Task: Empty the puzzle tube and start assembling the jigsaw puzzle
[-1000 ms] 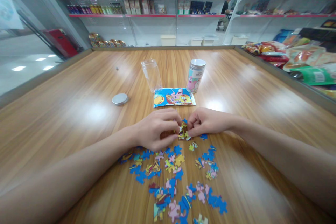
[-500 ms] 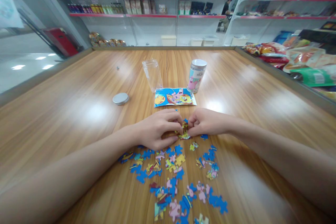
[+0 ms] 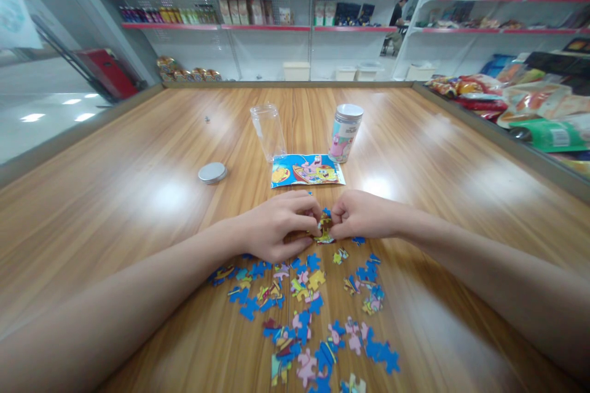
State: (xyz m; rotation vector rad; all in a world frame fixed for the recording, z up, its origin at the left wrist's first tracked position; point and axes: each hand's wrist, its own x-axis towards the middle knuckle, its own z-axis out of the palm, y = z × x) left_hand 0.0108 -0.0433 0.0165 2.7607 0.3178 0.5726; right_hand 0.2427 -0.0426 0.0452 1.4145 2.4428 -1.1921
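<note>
My left hand (image 3: 275,229) and my right hand (image 3: 364,215) meet at the middle of the wooden table (image 3: 138,196). Both pinch a small cluster of joined puzzle pieces (image 3: 324,228) between their fingertips. Several loose puzzle pieces (image 3: 313,313) in blue, pink and yellow lie scattered just in front of me. A printed cartoon picture card (image 3: 307,170) lies flat right behind the hands.
Behind the card stand an empty clear plastic jar (image 3: 268,132) and a lidded printed can (image 3: 345,132). A round metal lid (image 3: 212,172) lies to the left. Snack bags (image 3: 530,104) are piled along the right edge. Store shelves (image 3: 258,12) line the back wall, where a person sits.
The hands have stayed pressed together on the joined pieces, with only slight finger movement. The view shifted a little.
</note>
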